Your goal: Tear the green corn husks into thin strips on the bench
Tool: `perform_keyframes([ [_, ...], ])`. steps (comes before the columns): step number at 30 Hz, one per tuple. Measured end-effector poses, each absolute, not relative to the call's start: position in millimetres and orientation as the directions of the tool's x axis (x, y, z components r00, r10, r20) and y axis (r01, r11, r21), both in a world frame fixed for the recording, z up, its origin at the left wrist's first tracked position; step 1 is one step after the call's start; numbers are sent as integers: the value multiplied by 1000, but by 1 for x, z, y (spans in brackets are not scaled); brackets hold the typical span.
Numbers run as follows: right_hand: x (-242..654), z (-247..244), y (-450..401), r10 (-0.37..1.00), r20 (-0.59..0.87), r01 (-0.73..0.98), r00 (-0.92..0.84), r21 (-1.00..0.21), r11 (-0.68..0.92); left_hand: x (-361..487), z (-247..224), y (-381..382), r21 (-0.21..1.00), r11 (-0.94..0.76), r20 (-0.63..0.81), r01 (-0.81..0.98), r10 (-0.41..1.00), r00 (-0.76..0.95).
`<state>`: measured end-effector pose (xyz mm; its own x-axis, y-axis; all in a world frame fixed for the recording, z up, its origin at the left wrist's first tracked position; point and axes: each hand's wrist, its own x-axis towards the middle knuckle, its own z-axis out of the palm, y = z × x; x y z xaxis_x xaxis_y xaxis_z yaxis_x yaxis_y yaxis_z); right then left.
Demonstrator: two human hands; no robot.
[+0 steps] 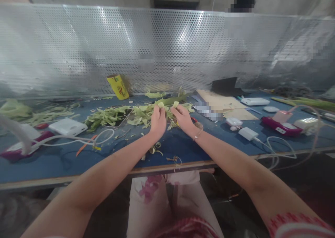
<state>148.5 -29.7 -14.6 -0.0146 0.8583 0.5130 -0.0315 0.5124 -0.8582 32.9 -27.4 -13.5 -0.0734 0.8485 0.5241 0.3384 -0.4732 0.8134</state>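
Both hands are close together over a heap of green leaves (140, 115) on the blue table. My left hand (158, 121) is closed, with a pale green leaf piece (160, 105) at its fingertips. Its partner, my right hand (183, 117), also has its fingers pinched, on another pale leaf piece (175, 104). A bracelet circles the right wrist. Behind the hands lies a larger green leaf (171, 100). To the left is a pile of leaf strips (104, 117) beside a dark flat object.
A yellow packet (118, 87) leans at the perforated metal screen (104, 50). White power banks (68, 127), cables and purple power strips (281, 126) lie at both sides. Brown cardboard (222, 102) is at the back right. A person stands behind the screen.
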Motion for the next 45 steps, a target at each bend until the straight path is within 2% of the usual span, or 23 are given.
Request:
perform_keyframes([
  [5, 151, -16, -28, 891, 445, -240, -93, -878, 413, 32, -10, -27, 809, -470, 534, 352, 839, -106],
  [11, 154, -20, -22, 881, 450, -318, -146, -865, 389, 29, -13, -19, 823, -492, 527, 282, 848, -56],
  [17, 154, -17, -24, 882, 451, -303, -138, -867, 396, 26, -12, -15, 805, -520, 545, 285, 838, -12],
  [21, 154, -15, -24, 883, 466, -299, -58, -852, 430, 24, -13, -14, 781, -539, 563, 315, 826, 15],
  [25, 151, -10, -29, 912, 409, -341, 23, -855, 392, 24, -12, -17, 734, -566, 590, 376, 805, 59],
  [29, 149, -6, -32, 936, 352, -433, 20, -841, 325, 24, -10, -20, 701, -568, 597, 430, 798, 82],
  [35, 152, -7, -25, 952, 292, -461, 91, -835, 300, 24, -13, -18, 703, -570, 595, 427, 799, 86],
  [42, 158, -5, -27, 922, 368, -432, -121, -856, 285, 24, -11, -16, 734, -558, 592, 388, 805, 38],
  [45, 157, -8, -27, 915, 378, -378, -141, -875, 303, 23, -12, -13, 754, -545, 591, 367, 807, -15],
])
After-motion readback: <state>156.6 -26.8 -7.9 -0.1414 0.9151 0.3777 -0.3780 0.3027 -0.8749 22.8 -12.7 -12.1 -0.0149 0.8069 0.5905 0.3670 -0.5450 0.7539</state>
